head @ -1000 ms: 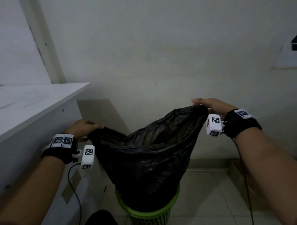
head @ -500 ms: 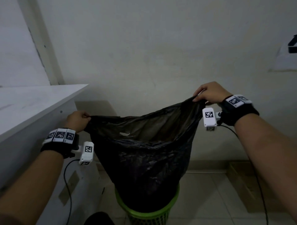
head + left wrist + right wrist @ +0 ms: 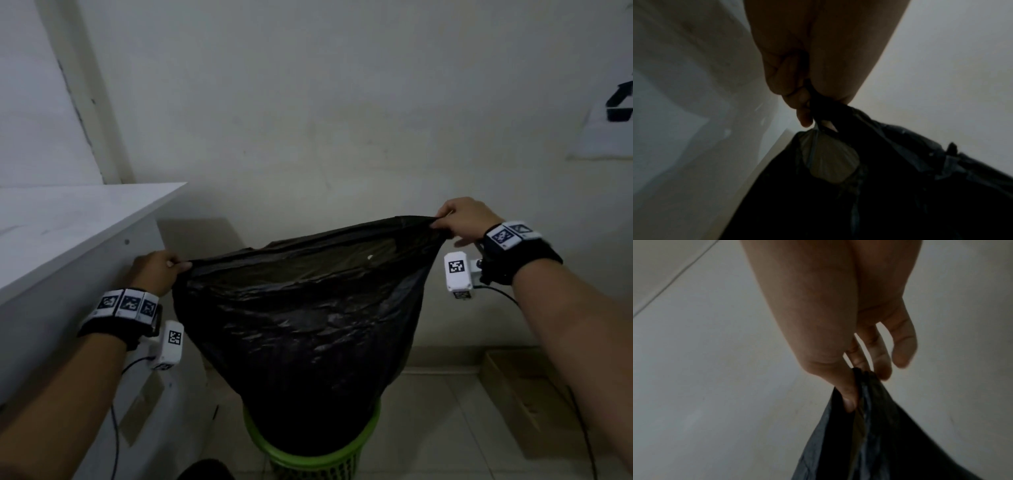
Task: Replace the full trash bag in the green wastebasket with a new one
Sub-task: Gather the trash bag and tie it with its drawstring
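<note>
A black trash bag (image 3: 301,329) stands stretched wide above the green wastebasket (image 3: 308,455), its lower part still inside the basket. My left hand (image 3: 161,270) grips the bag's left rim, fingers curled round a bunched edge (image 3: 818,104). My right hand (image 3: 459,219) pinches the right rim higher up, thumb and fingers on the plastic (image 3: 861,381). The bag's mouth is pulled taut between the two hands, and pale rubbish (image 3: 828,160) shows through the plastic near the left hand.
A white desk (image 3: 68,222) stands close on the left, its side panel next to my left wrist. The wall (image 3: 325,120) is directly behind the bag. A flat cardboard box (image 3: 524,394) lies on the tiled floor at the right.
Both hands have pulled the bag's rim apart and upward. The mouth went from a slack, peaked shape to a wide, taut opening, and the bag has risen further out of the basket.
</note>
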